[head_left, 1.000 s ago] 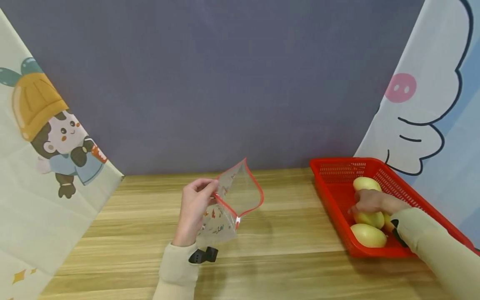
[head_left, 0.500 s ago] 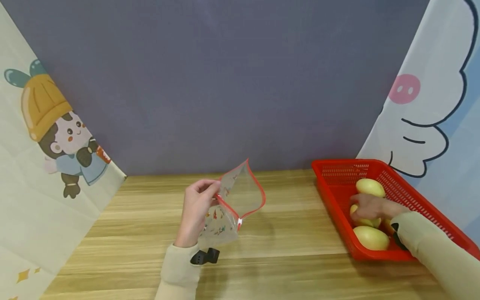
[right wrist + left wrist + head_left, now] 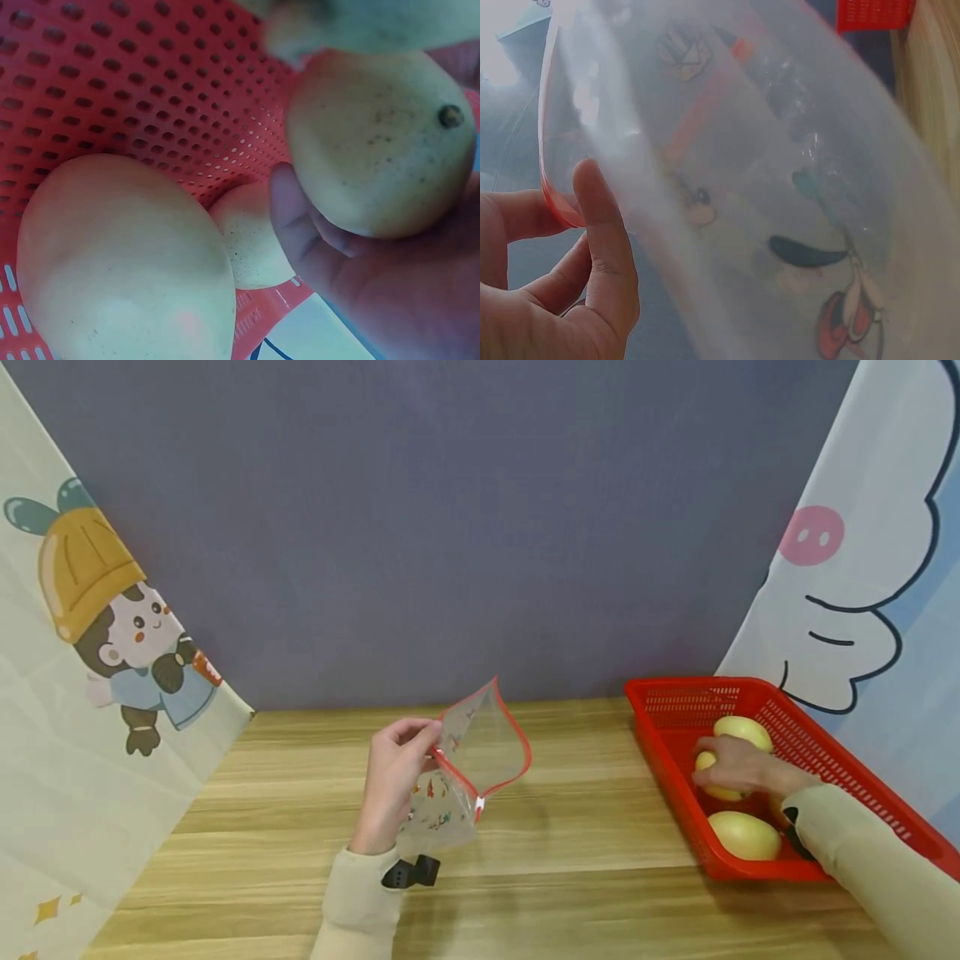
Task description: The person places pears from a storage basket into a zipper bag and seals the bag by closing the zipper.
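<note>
My left hand pinches the red zip edge of a clear zip bag between thumb and fingers. The bag's mouth gapes open, and a white slider sits at its near corner. Small coloured prints cover the film. At the right, my right hand is inside a red basket, its fingers curled round a yellow mango. Dark specks and a brown stem scar mark this mango. One mango lies behind the hand and another in front. Part of another mango is hidden under the right wrist.
The wooden table stretches between bag and basket. A grey backdrop rises along its far edge. Cartoon-printed sheets stand at the left and right. The basket's perforated wall rises beside the mangoes.
My right hand has shifted slightly within the basket, and the mango under it has moved a little left. My left hand keeps its pinch on the bag, nearly still.
</note>
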Motion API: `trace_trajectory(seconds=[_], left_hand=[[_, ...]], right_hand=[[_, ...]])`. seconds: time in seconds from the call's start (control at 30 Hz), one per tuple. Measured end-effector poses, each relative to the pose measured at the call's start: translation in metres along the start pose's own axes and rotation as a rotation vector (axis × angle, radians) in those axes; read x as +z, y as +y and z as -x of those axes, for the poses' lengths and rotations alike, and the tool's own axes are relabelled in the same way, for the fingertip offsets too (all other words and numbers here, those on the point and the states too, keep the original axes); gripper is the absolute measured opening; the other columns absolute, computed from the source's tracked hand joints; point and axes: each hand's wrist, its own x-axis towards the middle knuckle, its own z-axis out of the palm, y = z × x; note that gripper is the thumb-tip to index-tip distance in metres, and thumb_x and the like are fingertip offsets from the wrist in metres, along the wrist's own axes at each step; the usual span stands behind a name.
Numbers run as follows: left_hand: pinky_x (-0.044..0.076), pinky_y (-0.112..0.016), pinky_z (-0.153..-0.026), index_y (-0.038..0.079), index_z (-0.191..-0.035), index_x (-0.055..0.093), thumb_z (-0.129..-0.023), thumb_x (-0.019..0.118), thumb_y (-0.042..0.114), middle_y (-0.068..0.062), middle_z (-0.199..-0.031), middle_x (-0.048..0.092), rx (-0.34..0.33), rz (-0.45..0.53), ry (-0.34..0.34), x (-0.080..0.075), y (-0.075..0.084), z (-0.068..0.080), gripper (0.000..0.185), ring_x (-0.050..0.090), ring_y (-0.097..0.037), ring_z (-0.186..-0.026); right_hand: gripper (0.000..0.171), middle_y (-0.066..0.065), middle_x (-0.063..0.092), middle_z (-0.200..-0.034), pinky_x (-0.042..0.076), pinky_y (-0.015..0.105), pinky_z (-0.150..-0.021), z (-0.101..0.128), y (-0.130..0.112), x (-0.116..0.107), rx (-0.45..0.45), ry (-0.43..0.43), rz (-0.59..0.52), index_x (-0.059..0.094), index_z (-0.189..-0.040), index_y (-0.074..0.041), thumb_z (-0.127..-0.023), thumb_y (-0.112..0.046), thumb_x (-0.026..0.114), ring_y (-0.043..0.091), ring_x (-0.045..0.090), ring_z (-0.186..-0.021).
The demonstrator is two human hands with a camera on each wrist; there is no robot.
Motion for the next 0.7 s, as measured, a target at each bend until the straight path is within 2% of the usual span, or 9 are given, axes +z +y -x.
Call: trace_trajectory(seconds=[0.17, 0.5, 0.7], left_hand=[[0.063, -0.031, -0.066, -0.010, -0.111, 0.068, -0.097, 0.067, 0.007, -0.019, -0.098, 0.065, 0.004, 0.001, -0.006, 0.001, 0.000, -0.001, 0.021, 0.066, -0.025, -0.078], [0.063, -0.030, -0.065, -0.010, -0.110, 0.069, -0.097, 0.068, 0.007, -0.012, -0.091, 0.065, 0.013, 0.004, -0.009, 0.000, -0.001, -0.002, 0.021, 0.064, -0.018, -0.073], [0.063, -0.031, -0.064, -0.007, -0.108, 0.070, -0.097, 0.068, 0.008, -0.012, -0.092, 0.064, 0.021, -0.005, -0.012, 0.000, -0.003, -0.003, 0.019, 0.063, -0.017, -0.074]], right_hand=[[0.054, 0.008, 0.062, -0.092, 0.051, 0.037, -0.070, -0.002, -0.002, -0.003, 0.010, 0.074, 0.061, 0.064, -0.117, 0.002, -0.079, -0.035, 0.074, 0.024, 0.056, -0.080], [0.050, 0.009, 0.065, -0.090, 0.049, 0.036, -0.067, -0.005, -0.010, -0.009, -0.009, 0.178, 0.079, 0.064, -0.114, 0.004, -0.082, -0.033, 0.071, 0.026, 0.059, -0.081], [0.045, 0.009, 0.067, -0.091, 0.048, 0.034, -0.066, -0.005, -0.015, -0.016, -0.003, 0.209, 0.025, 0.065, -0.112, 0.002, -0.083, -0.031, 0.069, 0.025, 0.058, -0.079]])
